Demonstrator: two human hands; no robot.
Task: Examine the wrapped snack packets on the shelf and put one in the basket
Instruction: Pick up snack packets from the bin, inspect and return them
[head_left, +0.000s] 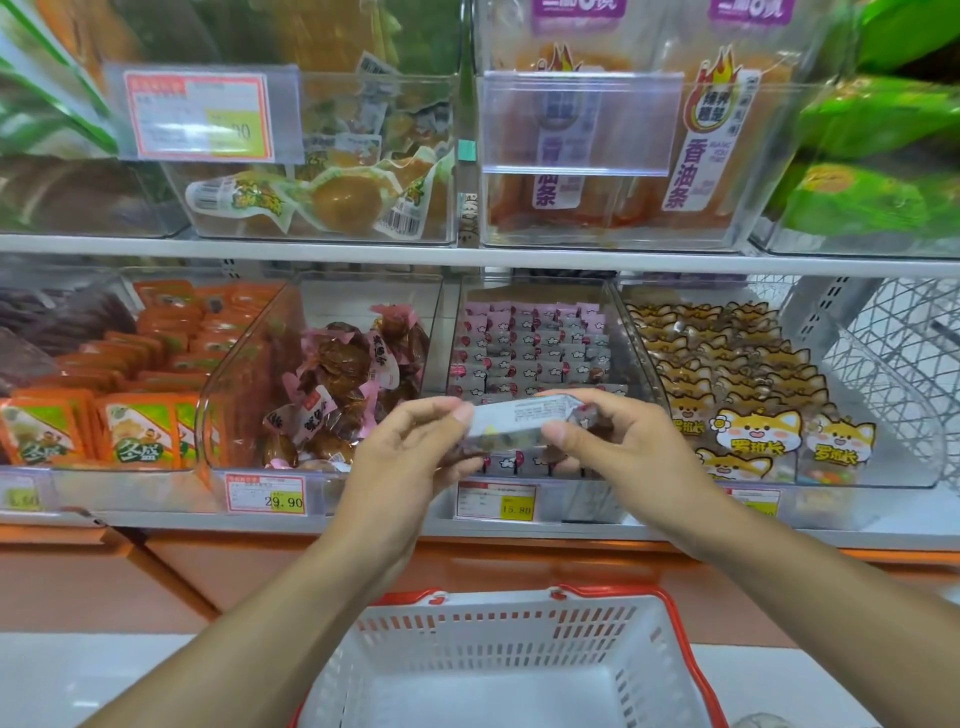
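A single snack packet, pale with small print on its upper face, is held level between two hands in front of the lower shelf. The left hand pinches its left end between thumb and curled fingers; the right hand pinches the right end the same way, thumb on the near edge, fingers wrapped over the far side. The packet sits above the front edge of a clear bin filled with rows of small pink-and-white packets; too many to count.

Directly below the hands stands one white basket with a red rim and handles, slotted walls, nothing seen inside it.

The lower shelf shows four clear bins with goods: orange packets at the left, brown snacks in pink-edged wrap, the pink-and-white ones, then packets printed with cartoon dogs at the right. Beyond them is an empty-looking wire rack. Three price tags are clearly visible on the lower edge; two of them read 29.90 and 15.80.
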